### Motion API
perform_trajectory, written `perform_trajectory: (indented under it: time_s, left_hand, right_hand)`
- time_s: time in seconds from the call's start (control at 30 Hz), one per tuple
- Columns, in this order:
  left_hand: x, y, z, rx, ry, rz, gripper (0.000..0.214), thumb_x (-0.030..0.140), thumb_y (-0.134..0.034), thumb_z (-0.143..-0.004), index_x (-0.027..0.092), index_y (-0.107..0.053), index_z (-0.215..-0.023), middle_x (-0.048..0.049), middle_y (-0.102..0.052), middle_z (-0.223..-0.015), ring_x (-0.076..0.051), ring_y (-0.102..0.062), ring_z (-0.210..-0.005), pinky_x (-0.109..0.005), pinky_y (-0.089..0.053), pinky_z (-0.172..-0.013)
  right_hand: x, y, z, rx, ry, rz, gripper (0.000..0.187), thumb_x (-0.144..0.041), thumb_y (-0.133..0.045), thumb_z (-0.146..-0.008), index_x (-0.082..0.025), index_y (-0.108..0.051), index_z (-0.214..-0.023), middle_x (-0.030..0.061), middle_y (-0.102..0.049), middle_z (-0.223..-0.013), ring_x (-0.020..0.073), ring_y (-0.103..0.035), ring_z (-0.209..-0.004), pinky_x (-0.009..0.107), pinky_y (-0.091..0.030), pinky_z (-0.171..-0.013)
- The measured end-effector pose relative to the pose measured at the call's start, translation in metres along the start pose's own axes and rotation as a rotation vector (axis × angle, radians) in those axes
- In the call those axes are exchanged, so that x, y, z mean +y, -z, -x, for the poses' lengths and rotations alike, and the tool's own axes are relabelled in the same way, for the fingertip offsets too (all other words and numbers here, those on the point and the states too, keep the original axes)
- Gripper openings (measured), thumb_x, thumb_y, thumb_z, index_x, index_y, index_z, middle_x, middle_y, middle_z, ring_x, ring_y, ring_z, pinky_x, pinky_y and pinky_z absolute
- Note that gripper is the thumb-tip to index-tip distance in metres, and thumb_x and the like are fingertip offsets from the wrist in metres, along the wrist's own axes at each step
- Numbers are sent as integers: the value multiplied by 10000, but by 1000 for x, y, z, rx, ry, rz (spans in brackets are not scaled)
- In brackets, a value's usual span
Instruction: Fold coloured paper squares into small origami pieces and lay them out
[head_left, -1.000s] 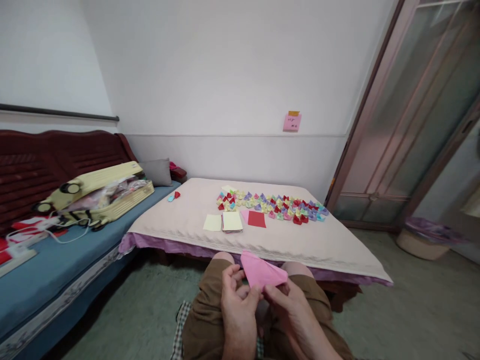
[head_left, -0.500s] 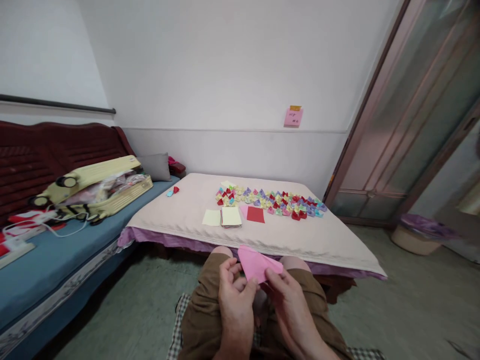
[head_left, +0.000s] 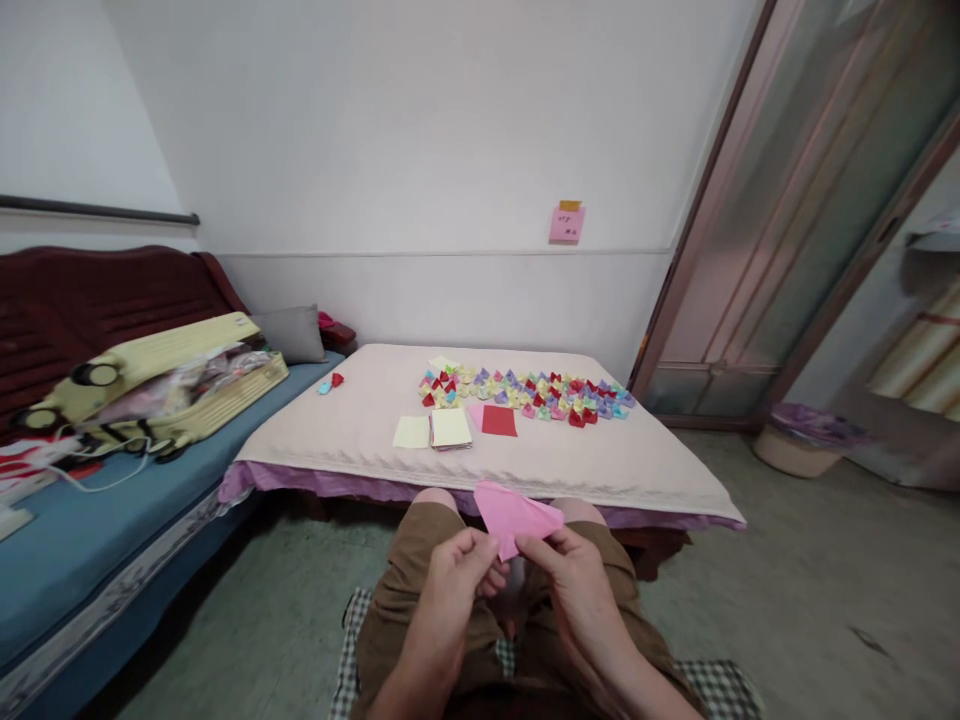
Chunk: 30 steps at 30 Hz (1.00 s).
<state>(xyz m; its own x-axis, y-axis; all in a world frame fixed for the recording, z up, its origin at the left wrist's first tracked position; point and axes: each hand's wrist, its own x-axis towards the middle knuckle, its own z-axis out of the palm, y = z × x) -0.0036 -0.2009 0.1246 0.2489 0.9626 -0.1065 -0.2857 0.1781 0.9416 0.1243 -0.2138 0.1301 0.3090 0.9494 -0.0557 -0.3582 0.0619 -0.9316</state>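
Observation:
A pink sheet of folded paper (head_left: 516,514), roughly triangular, is held above my knees. My left hand (head_left: 459,572) pinches its lower corner, with the other fingers curled beneath. On the right edge, my right hand (head_left: 576,572) grips the paper between thumb and fingers. Beyond, on the bed, lie a stack of pale yellow paper squares (head_left: 451,428), a single pale yellow sheet (head_left: 412,432) and a red paper square (head_left: 499,421) overlapping a pink one. Behind them spreads a long cluster of small folded paper pieces (head_left: 525,393) in several colours.
The bed (head_left: 300,440) has a cream cover. Two small folded pieces (head_left: 330,384) sit at its left. An open yellow suitcase (head_left: 187,385) rests on the blue-covered bench (head_left: 112,520). At the right stand a bin (head_left: 802,445) and a sliding door (head_left: 757,250).
My left hand has shifted from the paper's left side to its lower corner, its fingers closing. The pink paper has risen slightly. The view has turned a little to the right.

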Motion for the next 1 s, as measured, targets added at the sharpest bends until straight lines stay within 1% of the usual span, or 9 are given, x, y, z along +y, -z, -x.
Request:
perform_trajectory:
  time_s: [0.07, 0.2, 0.43, 0.5, 0.63, 0.77, 0.83, 0.9, 1.0]
  left_hand:
    - [-4, 1, -3, -6, -3, -89, 343, 429, -700, -721, 120, -596, -612, -13, -604, -557, -78, -484, -477, -196, -374, -493]
    - [-8, -4, -5, 18, -5, -114, 327, 408, -739, -647, 143, -567, -562, 7, -577, -499, -83, -463, -430, -204, -362, -461]
    - [-7, -12, 0, 70, -38, -120, 346, 423, -713, -654, 172, -515, -522, 45, -496, -430, -79, -422, -362, -198, -332, -394]
    - [-7, -12, 1, 71, -45, -122, 342, 412, -707, -666, 175, -508, -519, 48, -487, -422, -76, -411, -350, -195, -324, -384]
    - [-6, -12, 3, 56, -57, -119, 335, 406, -694, -674, 174, -516, -513, 41, -494, -426, -77, -406, -350, -198, -327, -385]
    - [-5, -10, 3, 46, -74, -131, 321, 391, -685, -684, 168, -530, -513, 28, -516, -446, -82, -417, -381, -198, -334, -409]
    - [-6, -8, 3, 51, -101, -162, 313, 378, -682, -700, 161, -542, -522, 15, -543, -467, -85, -433, -411, -196, -337, -433]
    - [-7, -6, 3, 57, -135, -194, 314, 378, -680, -716, 154, -557, -534, 6, -562, -484, -87, -446, -434, -196, -344, -453]
    - [-6, -5, 3, 42, -151, -207, 333, 403, -692, -716, 150, -574, -535, 4, -567, -484, -92, -459, -434, -203, -360, -461]
  right_hand:
    - [0, 1, 0, -10, -6, 6, 119, -209, -783, -590, -138, -695, -625, -7, -651, -562, 127, -514, -536, 234, -399, -546]
    - [-2, 0, 2, -31, -24, 11, 143, -232, -770, -603, -128, -690, -659, 12, -663, -591, 134, -521, -529, 241, -403, -519]
    - [-1, -2, 5, -57, -89, 41, 275, -310, -810, -559, -151, -594, -500, -18, -582, -450, 119, -472, -422, 238, -356, -451]
    - [0, 2, 3, -37, -69, 30, 287, -332, -810, -576, -156, -593, -507, -26, -578, -465, 116, -458, -431, 239, -348, -455]
    - [-5, 13, -4, -64, 6, 16, 243, -329, -802, -627, -168, -628, -572, -30, -590, -540, 133, -471, -505, 251, -370, -518]
    - [-12, 18, -7, -66, 83, 31, 281, -342, -775, -678, -170, -604, -537, -25, -580, -557, 137, -468, -547, 251, -372, -561]
    - [-14, 17, -5, -80, 99, 25, 255, -356, -758, -704, -167, -630, -589, -17, -604, -595, 140, -485, -574, 250, -382, -583]
    - [-15, 15, -3, -108, 108, 15, 188, -328, -769, -699, -175, -660, -713, -16, -638, -652, 144, -517, -612, 246, -397, -608]
    - [-21, 13, 0, -140, 147, 23, 226, -242, -794, -665, -190, -652, -832, -24, -661, -700, 139, -544, -635, 237, -415, -616]
